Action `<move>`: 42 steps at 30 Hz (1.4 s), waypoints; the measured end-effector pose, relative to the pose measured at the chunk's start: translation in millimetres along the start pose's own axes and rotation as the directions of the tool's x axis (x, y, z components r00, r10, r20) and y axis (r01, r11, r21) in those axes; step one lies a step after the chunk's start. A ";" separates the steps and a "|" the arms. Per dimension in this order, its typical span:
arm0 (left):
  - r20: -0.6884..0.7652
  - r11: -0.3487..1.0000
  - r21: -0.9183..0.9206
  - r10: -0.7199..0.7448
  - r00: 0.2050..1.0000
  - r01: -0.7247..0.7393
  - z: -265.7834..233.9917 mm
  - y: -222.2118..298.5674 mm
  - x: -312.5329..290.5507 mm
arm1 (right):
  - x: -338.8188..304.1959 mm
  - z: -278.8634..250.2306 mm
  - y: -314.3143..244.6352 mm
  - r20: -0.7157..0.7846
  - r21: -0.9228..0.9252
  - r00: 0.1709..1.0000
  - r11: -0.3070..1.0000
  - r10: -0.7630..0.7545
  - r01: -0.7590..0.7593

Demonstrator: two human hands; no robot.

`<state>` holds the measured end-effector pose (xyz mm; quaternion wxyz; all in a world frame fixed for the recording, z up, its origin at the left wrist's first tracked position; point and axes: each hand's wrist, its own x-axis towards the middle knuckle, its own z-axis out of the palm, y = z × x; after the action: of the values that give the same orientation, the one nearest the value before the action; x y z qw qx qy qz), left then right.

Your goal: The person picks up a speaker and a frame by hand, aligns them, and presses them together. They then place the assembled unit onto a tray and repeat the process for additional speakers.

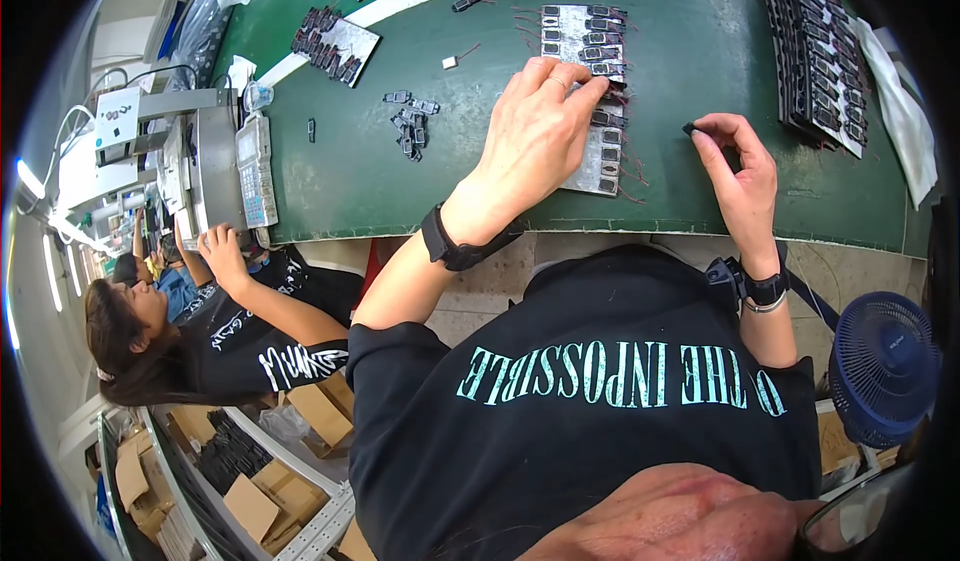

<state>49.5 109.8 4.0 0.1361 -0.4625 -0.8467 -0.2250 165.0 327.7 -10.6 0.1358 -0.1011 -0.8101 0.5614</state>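
Note:
My left hand (540, 126) reaches over a pale rectangular board (569, 31) on the green table. Its thumb and fingers pinch at one of the small black wired parts, which look like little speakers, in the board's right-hand row; the fingers partly cover that part. Similar wired parts (600, 38) line both long sides of the board, their thin red and dark leads sticking outward. To the right, above the tabletop, my right hand (742, 166) pinches a small black piece (690, 128) between thumb and forefinger. That piece is too small to make out fully.
Loose black parts (410, 126) lie in a pile at left, near a second loaded board (345, 46). Stacked boards (815, 61) stand at the right. A machine with a keypad (255, 171) is at the left edge, beside a co-worker (230, 321). A blue fan (885, 366) stands lower right.

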 end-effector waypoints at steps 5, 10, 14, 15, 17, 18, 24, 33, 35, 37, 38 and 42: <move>0.037 1.000 0.007 -0.002 0.999 0.001 0.6 -2.8 4.3 | 0.1 -1.5 2.8 0.030 -0.023 1.000 1.000 -0.005 0.005; 0.039 0.999 0.041 0.022 0.999 -0.023 2.2 -2.0 2.6 | 2.6 0.9 -0.6 0.009 0.003 1.000 1.000 -0.018 0.018; 0.042 0.995 0.090 0.046 0.998 -0.050 2.7 -1.5 2.4 | 12.0 -4.1 -5.3 0.062 -0.083 0.996 0.994 -0.068 0.073; 0.029 0.995 0.091 0.049 0.998 -0.051 3.1 -1.1 2.4 | 14.9 -5.3 -5.9 0.097 -0.129 0.991 0.987 -0.087 0.099; 0.002 0.994 0.094 0.053 0.999 -0.053 3.3 -0.7 2.3 | 20.0 -8.2 -4.3 0.088 -0.211 0.990 0.969 -0.109 0.126; 0.001 0.994 0.092 0.056 0.998 -0.056 3.2 -0.2 2.7 | 21.6 -10.2 -2.9 0.077 -0.290 0.988 0.946 -0.131 0.148; 0.033 0.979 0.165 0.119 0.992 -0.123 4.4 2.7 0.6 | 28.4 -10.4 1.1 0.125 -0.538 0.932 0.766 -0.341 0.352; 0.062 0.971 0.201 0.115 0.991 -0.126 7.2 12.2 -7.0 | 53.5 20.8 -8.9 0.395 -0.335 0.787 0.724 -0.473 0.603; 0.048 0.977 0.181 0.108 0.993 -0.115 8.4 11.8 -10.1 | 52.2 25.4 -7.7 0.448 -0.346 0.765 0.699 -0.462 0.625; 0.025 0.987 0.129 0.094 0.995 -0.096 10.1 11.2 -12.4 | 50.6 26.4 -8.1 0.441 -0.363 0.760 0.679 -0.478 0.638; 0.024 0.987 0.128 0.093 0.995 -0.095 8.9 10.4 -12.5 | 50.5 26.2 -9.3 0.433 -0.382 0.756 0.660 -0.491 0.647; -0.083 0.996 0.084 0.040 0.996 -0.033 -3.1 6.0 -12.1 | 51.2 25.2 -12.9 0.416 -0.416 0.730 0.600 -0.542 0.683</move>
<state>61.2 102.3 2.9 0.1947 -0.4619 -0.8402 -0.2066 108.1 317.1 -1.4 0.1849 0.2218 -0.9286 0.2332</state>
